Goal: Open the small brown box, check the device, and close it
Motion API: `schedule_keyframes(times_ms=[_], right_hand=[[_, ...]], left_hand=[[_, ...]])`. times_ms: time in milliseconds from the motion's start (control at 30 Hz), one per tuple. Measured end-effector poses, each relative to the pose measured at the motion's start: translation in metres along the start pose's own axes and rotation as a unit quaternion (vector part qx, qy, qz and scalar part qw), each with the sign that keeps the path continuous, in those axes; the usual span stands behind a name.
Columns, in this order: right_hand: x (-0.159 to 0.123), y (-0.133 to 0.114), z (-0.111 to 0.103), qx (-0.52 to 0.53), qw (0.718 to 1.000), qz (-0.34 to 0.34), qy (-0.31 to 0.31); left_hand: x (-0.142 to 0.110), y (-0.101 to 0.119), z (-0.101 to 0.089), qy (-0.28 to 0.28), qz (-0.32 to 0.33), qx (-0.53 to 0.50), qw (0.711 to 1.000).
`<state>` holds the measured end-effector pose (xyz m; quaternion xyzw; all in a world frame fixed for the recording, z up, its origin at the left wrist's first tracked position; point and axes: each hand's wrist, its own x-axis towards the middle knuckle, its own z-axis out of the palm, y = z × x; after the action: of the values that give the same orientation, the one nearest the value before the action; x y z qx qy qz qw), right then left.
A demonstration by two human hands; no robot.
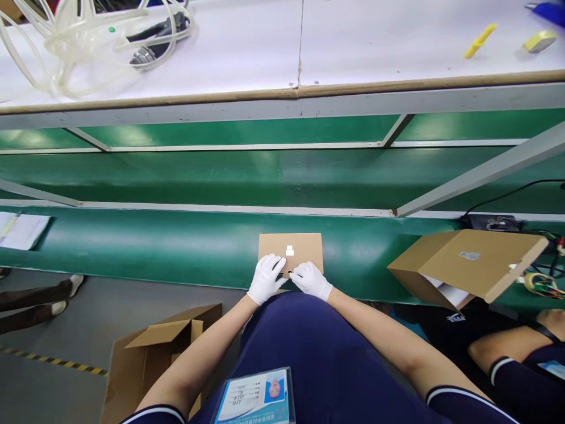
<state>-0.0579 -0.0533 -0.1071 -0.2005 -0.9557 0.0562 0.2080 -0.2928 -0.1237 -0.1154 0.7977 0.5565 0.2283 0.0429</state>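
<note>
1. Green conveyor belt (176, 247) is running left to right across the view, with a white shelf (247, 53) above it carrying coiled clear tubing (66, 41), a yellow tool (480, 40) and a tape roll (539, 40).
2. Open cardboard box (468, 265) is lying tilted on the belt to the right, near another person's arm (507, 353); a second open carton (150, 359) is sitting on the floor to the left.
3. Flat cardboard box (290, 250) is resting on the near edge of the belt, directly in front of the person, with a small white label (289, 251) on its top.
4. Left hand (266, 278) and right hand (311, 280), both in white gloves, are pressing down on the box's near edge with fingers spread open, not wrapped around anything; the fingertips are nearly meeting at the middle.
5. Handling, as judged: the box is looking light, thin and fairly stiff, though corrugated board dents at the corners. The smooth face could be slipping under cloth gloves, so the two short side edges seem the surest hold.
</note>
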Motion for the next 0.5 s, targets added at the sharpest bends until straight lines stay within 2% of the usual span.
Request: schedule_keyframes(times_ms=[233, 367, 500], right_hand=[[-0.01, 0.0, 0.011, -0.011, 1.0, 0.007, -0.002], [-0.008, -0.003, 0.016, -0.008, 0.998, 0.056, -0.011], [-0.007, -0.003, 0.002, 0.017, 0.994, 0.108, -0.003]], left_hand=[[0.002, 0.001, -0.001, -0.007, -0.013, 0.002, 1.0], [0.015, 0.001, -0.011, -0.055, -0.037, -0.004, 0.998], [0.037, -0.004, -0.026, -0.104, 0.002, -0.005, 0.995]])
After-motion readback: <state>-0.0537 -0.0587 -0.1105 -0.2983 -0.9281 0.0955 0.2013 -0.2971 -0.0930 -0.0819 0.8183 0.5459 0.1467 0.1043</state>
